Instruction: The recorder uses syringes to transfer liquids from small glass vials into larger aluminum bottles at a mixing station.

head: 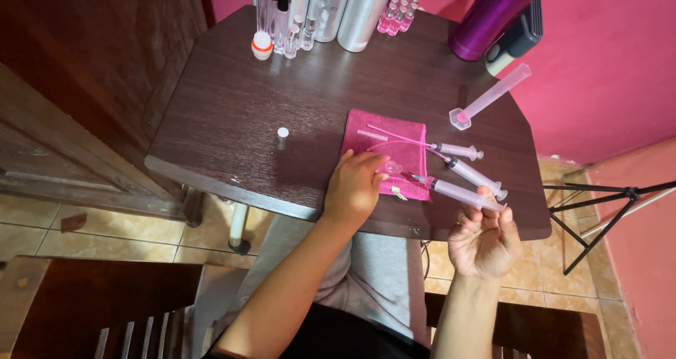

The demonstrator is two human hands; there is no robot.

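While the right hand (484, 240) is gripping a syringe (461, 194) off the desk's (232, 112) front edge, left hand (354, 187) is resting w/ fingers loosely curled, pinning the pink cloth (394, 139) nr that edge.

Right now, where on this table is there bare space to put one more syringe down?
The widest free patch is the dark table left of the pink cloth, broken only by a small white cap. A narrower strip lies between the cloth and the bottles at the back. It is crowded on the right, around the syringes and the measuring cylinder.
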